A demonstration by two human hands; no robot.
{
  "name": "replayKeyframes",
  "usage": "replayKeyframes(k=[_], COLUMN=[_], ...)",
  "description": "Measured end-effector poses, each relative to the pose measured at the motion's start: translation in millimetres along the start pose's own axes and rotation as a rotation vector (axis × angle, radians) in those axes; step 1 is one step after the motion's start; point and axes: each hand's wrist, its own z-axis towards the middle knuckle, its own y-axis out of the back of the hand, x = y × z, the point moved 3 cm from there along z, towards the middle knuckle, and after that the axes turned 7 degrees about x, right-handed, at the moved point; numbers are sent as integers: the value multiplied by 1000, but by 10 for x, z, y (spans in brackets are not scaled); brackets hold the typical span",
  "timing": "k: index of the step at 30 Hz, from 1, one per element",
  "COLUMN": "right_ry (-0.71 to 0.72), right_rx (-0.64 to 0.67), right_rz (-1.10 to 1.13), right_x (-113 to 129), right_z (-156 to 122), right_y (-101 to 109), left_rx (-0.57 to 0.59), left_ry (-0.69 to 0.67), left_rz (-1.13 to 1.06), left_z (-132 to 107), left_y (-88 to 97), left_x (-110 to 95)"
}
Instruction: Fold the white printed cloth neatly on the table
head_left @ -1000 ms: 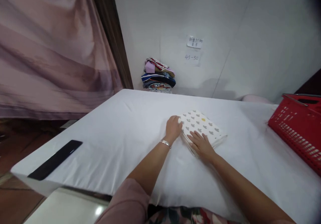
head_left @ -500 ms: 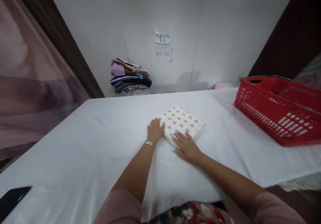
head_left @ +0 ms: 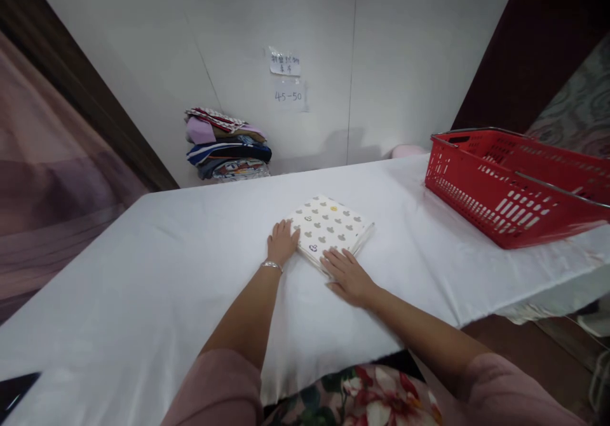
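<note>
A folded white cloth with small grey mouse-head prints (head_left: 331, 226) lies flat on the white-covered table (head_left: 166, 267). My left hand (head_left: 281, 243), with a silver bracelet at the wrist, rests against the cloth's left corner, fingers curled onto its edge. My right hand (head_left: 347, 274) lies flat at the cloth's near edge, fingers stretched out and fingertips on the fabric. Neither hand lifts the cloth.
A red plastic basket (head_left: 509, 187) stands at the table's right end. A stack of folded clothes (head_left: 226, 146) sits at the back against the white wall, under two paper notes (head_left: 286, 63). A pink curtain (head_left: 38, 184) hangs at the left. A dark flat object (head_left: 14, 391) shows at the bottom left corner.
The view has swung to the right, bringing the red basket further in and pushing the dark object to the corner. Both hands stay at the folded cloth.
</note>
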Motion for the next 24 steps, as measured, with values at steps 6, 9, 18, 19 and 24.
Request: replayKeyframes(k=[6, 9, 18, 19, 24], right_ry=[-7, -1, 59, 54, -136], right_rx=[14, 5, -192, -267, -675], right_rz=[52, 81, 237, 265, 295], right_x=[-17, -35, -105, -143, -571], right_z=[-7, -10, -24, -38, -112], right_y=[33, 34, 53, 69, 177], left_rx=[108, -11, -116, -112, -153], left_ry=[42, 5, -358, -352, -340], left_rz=[14, 60, -75, -105, -187], left_z=[24, -90, -879, -910, -914], left_y=[144, 216, -228, -268, -352], left_x=[-95, -252, -607, -599, -568])
